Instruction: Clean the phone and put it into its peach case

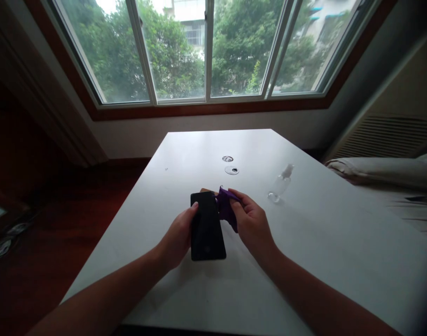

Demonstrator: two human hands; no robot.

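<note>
A black smartphone [208, 228] is gripped along its left side by my left hand [177, 238], the thumb resting on the dark screen near the upper left edge. My right hand [253, 221] pinches a purple cloth [228, 210] close to the phone's upper right edge. Whether the cloth touches the phone I cannot tell. Behind the top of the phone a small brown piece [206, 190] shows, mostly hidden. To the right of my right hand, a clear spray bottle [281, 184] lies on its side on the white table [157, 196].
Two small round items, a patterned disc [227, 159] and a white ring-like disc [230, 171], lie beyond my hands. A tiny bit [166, 169] is on the table's left. Past the table's far edge is a window [208, 56]; a bed-like surface [384, 196] stands at right.
</note>
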